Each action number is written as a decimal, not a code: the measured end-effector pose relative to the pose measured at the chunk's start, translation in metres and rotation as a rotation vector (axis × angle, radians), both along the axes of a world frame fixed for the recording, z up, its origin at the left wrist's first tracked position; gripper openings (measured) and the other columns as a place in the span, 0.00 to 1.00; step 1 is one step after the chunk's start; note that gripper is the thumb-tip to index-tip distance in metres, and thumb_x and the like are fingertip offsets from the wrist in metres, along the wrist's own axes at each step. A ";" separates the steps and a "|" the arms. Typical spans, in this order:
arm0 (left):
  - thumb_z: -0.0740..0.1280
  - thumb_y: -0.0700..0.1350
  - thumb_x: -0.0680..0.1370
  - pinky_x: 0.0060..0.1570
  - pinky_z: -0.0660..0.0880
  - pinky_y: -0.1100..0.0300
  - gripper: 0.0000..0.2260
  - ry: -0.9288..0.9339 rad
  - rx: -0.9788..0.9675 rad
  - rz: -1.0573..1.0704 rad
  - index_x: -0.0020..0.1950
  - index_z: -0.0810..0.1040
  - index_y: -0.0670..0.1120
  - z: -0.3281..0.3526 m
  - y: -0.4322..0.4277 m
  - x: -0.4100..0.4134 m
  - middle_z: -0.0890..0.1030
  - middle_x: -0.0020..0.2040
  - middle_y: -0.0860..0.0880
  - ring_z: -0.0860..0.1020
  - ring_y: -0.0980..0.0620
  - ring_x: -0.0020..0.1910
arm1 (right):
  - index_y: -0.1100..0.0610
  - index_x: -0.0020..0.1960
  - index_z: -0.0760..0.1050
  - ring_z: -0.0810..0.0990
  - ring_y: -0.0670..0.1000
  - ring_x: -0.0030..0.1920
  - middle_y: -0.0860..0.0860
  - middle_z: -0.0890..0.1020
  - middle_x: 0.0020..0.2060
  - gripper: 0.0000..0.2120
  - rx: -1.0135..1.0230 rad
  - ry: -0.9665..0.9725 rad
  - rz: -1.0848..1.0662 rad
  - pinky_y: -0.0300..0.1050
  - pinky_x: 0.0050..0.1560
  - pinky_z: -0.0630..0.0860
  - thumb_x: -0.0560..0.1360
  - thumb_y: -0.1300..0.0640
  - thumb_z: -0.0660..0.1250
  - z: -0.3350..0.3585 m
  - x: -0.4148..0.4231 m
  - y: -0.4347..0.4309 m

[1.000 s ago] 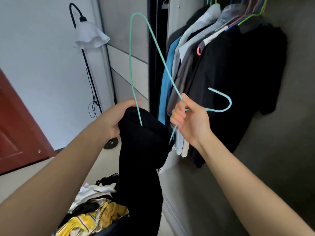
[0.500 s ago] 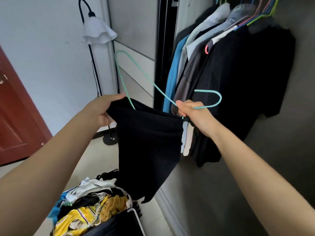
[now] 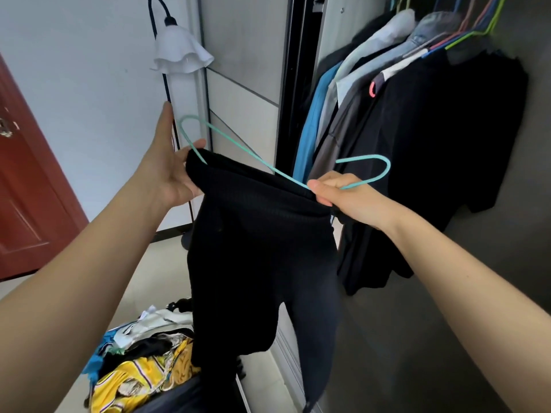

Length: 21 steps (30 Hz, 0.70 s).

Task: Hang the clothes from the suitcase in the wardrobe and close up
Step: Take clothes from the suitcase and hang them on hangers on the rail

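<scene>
The open wardrobe (image 3: pixel 293 84) fills the right half of the view, its pale grey sliding door panel (image 3: pixel 241 70) pushed left. Inside, a packed row of hung clothes (image 3: pixel 432 144), blue, pale and mostly black, runs up to the top edge, so the rail cannot be seen. Bare grey wall shows to the right of the last black shirt. In front of the opening hang the black ribbed trousers (image 3: pixel 262 263). Their waistband is stretched between the two hands and slopes from upper left down to lower right, and their legs drop straight down beside the open dark suitcase (image 3: pixel 185 394), which is heaped with yellow, white and blue clothing. A dark red door (image 3: pixel 29 189) stands at far left, and a black floor lamp with a white frilled shade (image 3: pixel 179 52) is behind the left hand. The teal wire hanger (image 3: pixel 238 150) lies nearly level along the waistband. One shoulder loop rises at upper left, one arm is tucked into the cloth, and the hook points right, near the hung clothes but apart from them. The left hand (image 3: pixel 170 171) holds the waistband's left end between thumb and lower fingers, forefinger straight up. The right hand (image 3: pixel 348 198) is curled round the hanger's neck at the waistband's right end.
</scene>
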<state>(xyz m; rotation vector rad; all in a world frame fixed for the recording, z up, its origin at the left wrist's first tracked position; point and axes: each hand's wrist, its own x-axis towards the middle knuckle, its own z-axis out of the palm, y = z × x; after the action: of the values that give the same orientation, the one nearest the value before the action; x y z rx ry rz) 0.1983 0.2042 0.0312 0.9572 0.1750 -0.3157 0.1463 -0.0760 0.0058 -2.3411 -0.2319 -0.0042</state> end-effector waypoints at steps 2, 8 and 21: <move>0.69 0.66 0.70 0.40 0.82 0.50 0.25 -0.005 0.055 -0.011 0.50 0.77 0.44 -0.003 0.003 -0.002 0.78 0.46 0.46 0.83 0.47 0.41 | 0.65 0.35 0.68 0.73 0.56 0.44 0.64 0.76 0.51 0.25 -0.024 0.002 -0.010 0.39 0.50 0.70 0.81 0.46 0.60 -0.003 0.002 -0.006; 0.71 0.46 0.74 0.35 0.80 0.57 0.08 -0.095 0.091 -0.053 0.48 0.76 0.44 -0.020 0.016 -0.001 0.81 0.41 0.47 0.83 0.50 0.38 | 0.60 0.32 0.71 0.77 0.47 0.47 0.56 0.79 0.49 0.24 -0.095 0.047 -0.003 0.37 0.52 0.68 0.79 0.44 0.63 -0.013 0.005 -0.022; 0.74 0.40 0.69 0.42 0.70 0.66 0.09 -0.661 1.151 0.048 0.45 0.78 0.48 -0.048 -0.023 -0.006 0.78 0.48 0.50 0.77 0.53 0.46 | 0.58 0.41 0.80 0.76 0.48 0.50 0.44 0.79 0.44 0.19 -0.371 -0.007 0.008 0.52 0.61 0.67 0.74 0.41 0.69 0.013 0.028 0.014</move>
<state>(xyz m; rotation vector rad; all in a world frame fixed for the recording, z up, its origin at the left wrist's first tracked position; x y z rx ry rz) 0.1924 0.1815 -0.0171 2.1330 -0.2716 0.2097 0.1741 -0.0621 0.0185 -2.7096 -0.2634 0.0371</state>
